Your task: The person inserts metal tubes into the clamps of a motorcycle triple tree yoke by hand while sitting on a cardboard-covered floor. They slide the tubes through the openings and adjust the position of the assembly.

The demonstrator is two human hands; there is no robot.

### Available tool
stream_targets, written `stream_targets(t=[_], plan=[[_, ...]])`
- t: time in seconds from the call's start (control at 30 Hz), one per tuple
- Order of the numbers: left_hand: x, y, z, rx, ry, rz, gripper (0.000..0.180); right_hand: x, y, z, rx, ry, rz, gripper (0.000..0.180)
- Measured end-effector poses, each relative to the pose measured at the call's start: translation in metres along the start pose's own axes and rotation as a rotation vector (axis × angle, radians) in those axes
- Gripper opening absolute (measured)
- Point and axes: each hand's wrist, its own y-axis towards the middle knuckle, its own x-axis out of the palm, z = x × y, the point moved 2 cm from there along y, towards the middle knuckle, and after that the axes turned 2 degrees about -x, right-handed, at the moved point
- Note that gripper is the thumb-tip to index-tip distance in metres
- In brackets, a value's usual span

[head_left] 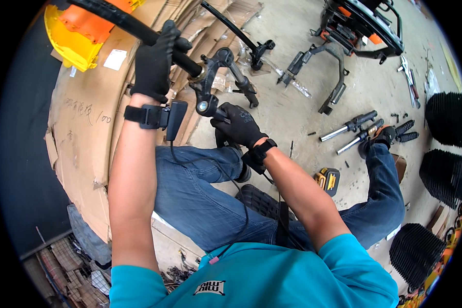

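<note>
- Cardboard (82, 133) is the biggest thing here: flattened sheets spread over the concrete floor (292, 41) to my left, under and behind the part I hold.
- My legs in blue jeans (200, 195) stretch across the floor; I sit low, with a black mat (259, 200) beneath me.
- Black ribbed rubber pieces (444, 149) lie stacked at the right rim, well apart from my hands.
- The black fork assembly (210, 77) is up in front of me, held off the floor: a long black tube (138, 28) running up and left, ending in a cast bracket at its lower end.
- My left hand (156, 61), in a black glove, is wrapped tight around the tube just above the bracket.
- My right hand (238, 123), also gloved, is closed on the lower end of the bracket, fingers curled under it.
- I judge the assembly stiff, all metal and fairly heavy, with the weight toward the bracket. The round tube could twist in a glove, so one hold on the tube and one on the casting suits it; the casting's edges give better purchase.
- Another black fork frame (326, 72) lies farther off on the floor.
- Two shock tubes with bright shafts (351, 131) lie near my right foot.
- A small yellow and black battery pack (328, 179) sits beside my right forearm.
</note>
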Motion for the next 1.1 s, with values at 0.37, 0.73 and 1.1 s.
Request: stream_targets(t=[0.37,0.73,1.1], plan=[[-0.025,0.032,-0.022,-0.097,-0.337,0.014,0.021,-0.010,0.028,0.006,0.004,-0.018,-0.008,0.032],[-0.027,0.028,-0.047,-0.178,-0.352,-0.076,0.037,-0.039,0.031,-0.001,0.044,-0.143,0.070,0.033],[0.044,-0.015,-0.072,-0.243,0.003,-0.176,0.045,-0.034,0.022,0.007,0.015,-0.051,0.191,0.033]])
